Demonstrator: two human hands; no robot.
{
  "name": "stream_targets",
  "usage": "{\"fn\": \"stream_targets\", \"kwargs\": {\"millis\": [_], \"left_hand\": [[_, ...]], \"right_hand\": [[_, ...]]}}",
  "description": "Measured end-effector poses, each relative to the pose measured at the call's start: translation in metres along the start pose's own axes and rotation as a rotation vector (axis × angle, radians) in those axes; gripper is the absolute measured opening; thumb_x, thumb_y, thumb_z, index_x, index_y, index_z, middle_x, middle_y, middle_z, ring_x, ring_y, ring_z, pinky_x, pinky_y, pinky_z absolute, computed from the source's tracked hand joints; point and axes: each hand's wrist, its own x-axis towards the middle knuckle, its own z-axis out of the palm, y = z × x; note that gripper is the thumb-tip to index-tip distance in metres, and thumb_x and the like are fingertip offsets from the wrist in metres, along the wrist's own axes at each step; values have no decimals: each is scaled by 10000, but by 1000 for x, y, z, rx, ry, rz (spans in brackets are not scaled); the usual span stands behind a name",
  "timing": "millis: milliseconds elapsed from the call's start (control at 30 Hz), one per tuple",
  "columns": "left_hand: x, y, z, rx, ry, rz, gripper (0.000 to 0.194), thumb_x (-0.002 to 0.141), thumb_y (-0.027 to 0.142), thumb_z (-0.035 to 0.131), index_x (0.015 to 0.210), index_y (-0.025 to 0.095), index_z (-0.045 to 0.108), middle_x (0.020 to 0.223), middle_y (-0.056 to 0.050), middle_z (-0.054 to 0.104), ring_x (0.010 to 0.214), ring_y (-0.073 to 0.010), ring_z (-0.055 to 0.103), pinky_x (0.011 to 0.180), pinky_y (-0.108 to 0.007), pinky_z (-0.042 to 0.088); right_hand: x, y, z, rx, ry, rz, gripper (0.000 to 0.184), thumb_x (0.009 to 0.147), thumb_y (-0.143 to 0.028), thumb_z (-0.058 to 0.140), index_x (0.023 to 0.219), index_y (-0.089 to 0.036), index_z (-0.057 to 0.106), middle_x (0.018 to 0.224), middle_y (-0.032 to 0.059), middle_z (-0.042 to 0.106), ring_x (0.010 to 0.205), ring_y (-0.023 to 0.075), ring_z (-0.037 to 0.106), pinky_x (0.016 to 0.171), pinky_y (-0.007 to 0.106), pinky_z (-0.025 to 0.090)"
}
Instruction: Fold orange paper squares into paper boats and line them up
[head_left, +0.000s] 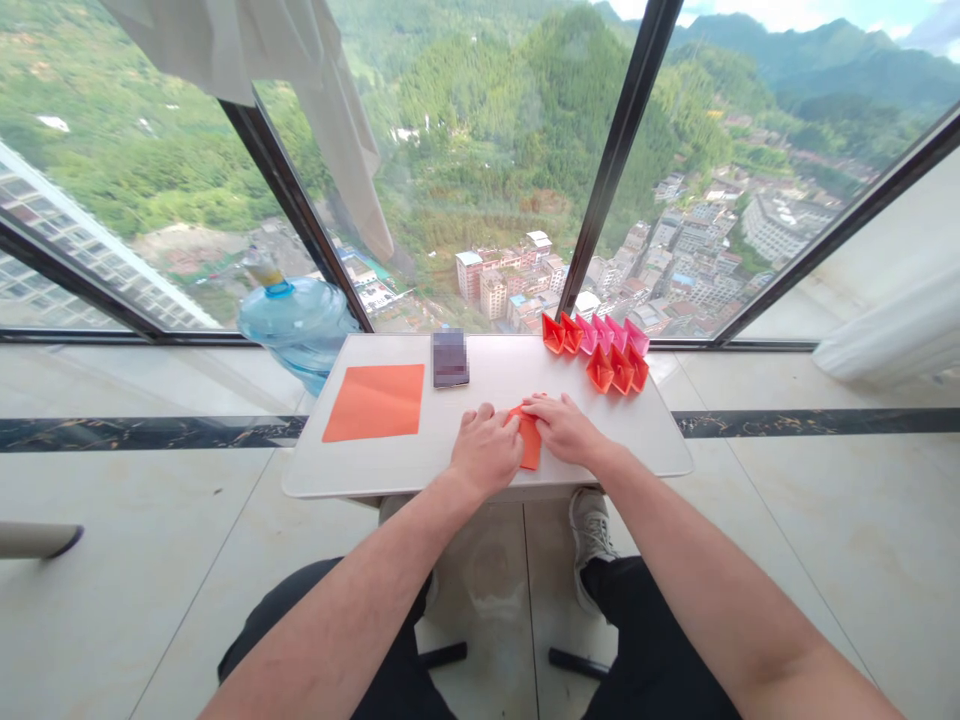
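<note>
Nearest are the dark trousers (652,620) and a pale shoe (592,525), whose side is too small for reading any mark. On the white table (405,470), near its front edge, lies a folded orange paper (530,452). The left hand (487,448) rests at its left side with fingers bent; the right hand (564,428) reaches over its upper part, fingers half extended. Both touch the paper, but I cannot tell if they pinch it. To the left lies a flat orange sheet (375,402). Behind is a dark rectangular object (450,358), its face pixelated, so any writing is unreadable. At the right far corner stand red folded shapes (620,372) and pink ones (636,338). Farther, a blue water bottle (289,315) leans beside the window frame (611,160).
</note>
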Motion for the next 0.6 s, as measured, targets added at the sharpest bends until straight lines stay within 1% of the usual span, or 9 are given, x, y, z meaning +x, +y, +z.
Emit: {"fn": "stream_targets", "kwargs": {"millis": [33,100,167,233,300,333,433,467,600], "left_hand": [[0,0,0,3,-4,4,304,974,274,384,1079,204,661,1083,-91,691,1043,-296,514,872,-486,368],[0,1,0,13,-10,-3,282,958,265,412,1073,193,658,1070,-108,677,1052,-299,510,870,-481,371],[0,1,0,27,-15,-19,276,950,264,421,1071,178,654,1053,-123,665,1053,-303,512,872,-483,377],[1,1,2,37,-23,-35,269,940,264,434,1065,163,649,1036,-134,656,1042,-306,519,870,-482,388],[2,-1,5,33,-27,-46,258,931,267,449,1042,152,651,1055,-145,650,1054,-309,525,874,-477,401],[2,-2,6,24,-23,-42,255,928,264,452,1033,149,654,1106,-154,644,1088,-311,522,892,-475,404],[2,-7,12,-26,-9,18,274,925,217,437,1073,135,653,1308,-167,588,1227,-296,485,990,-458,390],[2,-9,14,-46,-13,42,286,924,199,428,1092,131,649,1331,-165,581,1239,-284,485,1009,-443,387],[2,-12,13,-101,-55,68,281,917,169,421,1089,146,643,1208,-141,644,1121,-261,558,964,-415,422]], "right_hand": [[4,5,-2,35,0,-17,448,932,-114,368,1268,-246,635,1447,62,571,1393,230,460,1167,574,232],[8,9,-5,47,90,-40,436,878,-103,447,1241,-222,657,1422,89,590,1363,246,495,1172,582,223],[7,7,-9,47,188,-99,375,839,-141,555,1180,-205,696,1331,108,656,1276,254,567,1153,522,297],[4,2,-12,55,215,-197,265,819,-216,653,1069,-217,740,1183,94,728,1149,244,632,1075,432,405],[-1,-3,-14,46,161,-280,165,807,-269,703,960,-237,756,1070,67,756,1044,227,655,994,378,454],[-3,-5,-15,34,127,-300,136,801,-266,712,926,-239,756,1031,57,761,1005,217,658,968,360,461],[-7,-8,-21,-20,47,-297,131,784,-196,697,901,-223,749,1011,52,755,967,195,651,941,319,456],[-8,-9,-23,-44,31,-286,142,784,-177,682,903,-216,748,1025,54,750,975,193,647,938,310,452],[-12,-17,-29,-172,-37,-229,137,813,-195,646,910,-199,743,1029,68,732,979,206,629,908,304,442]]}}
